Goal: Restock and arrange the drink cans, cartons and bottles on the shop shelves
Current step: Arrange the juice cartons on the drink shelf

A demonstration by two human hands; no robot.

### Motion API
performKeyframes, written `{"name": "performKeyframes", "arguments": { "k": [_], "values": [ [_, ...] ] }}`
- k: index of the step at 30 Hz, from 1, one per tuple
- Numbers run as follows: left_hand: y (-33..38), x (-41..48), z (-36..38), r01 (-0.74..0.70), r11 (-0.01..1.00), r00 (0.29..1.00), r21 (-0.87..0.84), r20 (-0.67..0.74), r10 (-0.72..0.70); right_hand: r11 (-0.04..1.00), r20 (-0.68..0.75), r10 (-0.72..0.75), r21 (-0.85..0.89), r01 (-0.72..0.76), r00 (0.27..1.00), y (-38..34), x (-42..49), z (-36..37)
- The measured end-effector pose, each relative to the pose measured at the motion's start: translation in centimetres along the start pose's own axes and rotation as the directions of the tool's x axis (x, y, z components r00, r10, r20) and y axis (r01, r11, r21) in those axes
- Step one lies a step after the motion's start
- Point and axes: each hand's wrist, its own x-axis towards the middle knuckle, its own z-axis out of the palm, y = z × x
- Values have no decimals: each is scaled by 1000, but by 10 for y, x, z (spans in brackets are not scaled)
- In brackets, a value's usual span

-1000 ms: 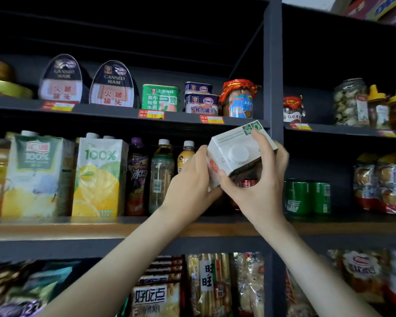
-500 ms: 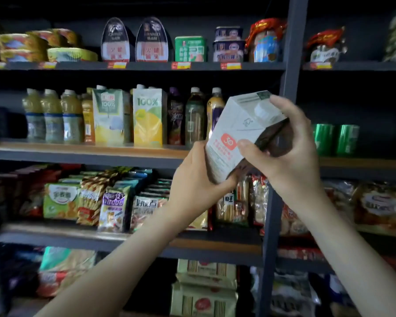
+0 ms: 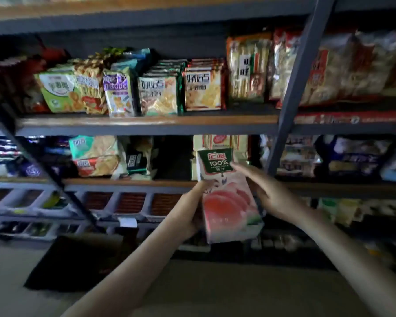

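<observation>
A tall peach juice carton (image 3: 226,197), white with a green 100% label and pink peaches, stands upright in the air in front of the lower shelves. My left hand (image 3: 192,213) grips its left side from behind, fingers mostly hidden by the carton. My right hand (image 3: 268,193) lies against its right side with the fingers stretched up along the edge. The drinks shelf is out of view above.
Snack bags (image 3: 158,94) fill the wooden shelf (image 3: 146,121) above the carton. More packets (image 3: 96,156) sit on the shelf below. A grey upright post (image 3: 293,88) stands just right of the carton. Grey crates (image 3: 128,204) line the bottom, and a dark mat (image 3: 73,261) lies on the floor.
The carton has come down from the drinks shelf level to the lower shelves and turned upright, front face toward me. My view has dropped with it.
</observation>
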Motion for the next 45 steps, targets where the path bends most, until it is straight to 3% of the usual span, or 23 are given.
{"name": "performKeyframes", "arguments": {
  "k": [2,5,9,15,18,22,25,27,29,30,33,37,41,45],
  "values": [
    [-15,3,-13,111,992,994,-58,27,-110,997,108,37,56,-43,993,17,-16,31],
    [-24,6,-28,236,965,971,-114,72,-229,983,141,14,180,-39,990,13,-24,58],
    [-15,3,-40,311,950,947,-13,93,-308,982,-29,-110,150,113,993,-5,-19,72],
    [-12,4,-53,296,945,943,138,118,-312,982,-84,39,185,-22,996,-13,-20,82],
    [-17,6,-54,215,962,952,167,183,-244,941,-58,184,299,-159,981,-11,-24,87],
    [-29,1,-56,76,980,942,183,309,-131,863,-93,291,455,-220,952,-13,-25,89],
    [-63,42,-96,-54,968,972,244,233,-5,854,-116,314,469,-227,942,-19,-25,81],
    [-85,57,-122,-220,829,967,514,228,115,868,-137,326,435,-238,936,-21,-23,75],
    [-60,34,-96,-456,566,884,687,426,195,863,-125,329,443,-244,936,-20,-21,71],
    [-51,22,-80,-511,463,859,724,456,234,861,-109,324,446,-245,940,-21,-20,70],
    [-57,15,-74,-652,413,754,636,480,449,849,-61,314,464,-252,947,-27,-16,69],
    [-55,18,-67,-572,598,819,561,357,449,810,-11,304,528,-253,952,-28,-5,64],
    [-48,15,-55,-432,832,900,349,228,371,739,-11,370,610,-287,929,-25,5,62],
    [-50,17,-49,-236,961,968,147,122,219,855,-9,347,415,-312,938,-20,2,63]
  ]
}}
